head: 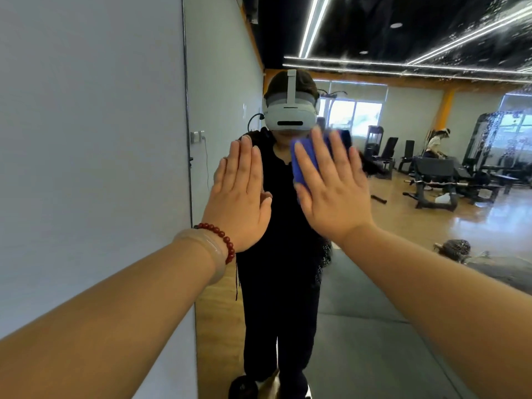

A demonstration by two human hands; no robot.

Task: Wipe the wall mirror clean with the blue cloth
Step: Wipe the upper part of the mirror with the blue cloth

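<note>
My right grip (331,185) lay flat with its fingers straight and spread, pressing the blue cloth (303,159) against the wall mirror (403,234) just right of the frame's centre. Nothing was clamped: the cloth was only pinned between palm and glass, its folded edge showing past my fingers on their left side. My left grip (239,197) was likewise unclosed and flat, fingers straight and together. It rested on the glass left of centre, near the mirror's left edge where the grey wall (86,139) began, and held nothing. A red bead bracelet (223,240) sat at that wrist. I judged the job underway but far from finished. A band of fine white speckles (475,33), spray or spatter as far as I could tell, ran across the upper right of the frame, and more showed down the right side, well apart from the cloth. The glass around the cloth looked clear, though whether from wiping I could not tell. What was left, by my reckoning, was to carry the cloth up and rightward over those speckled patches.
</note>
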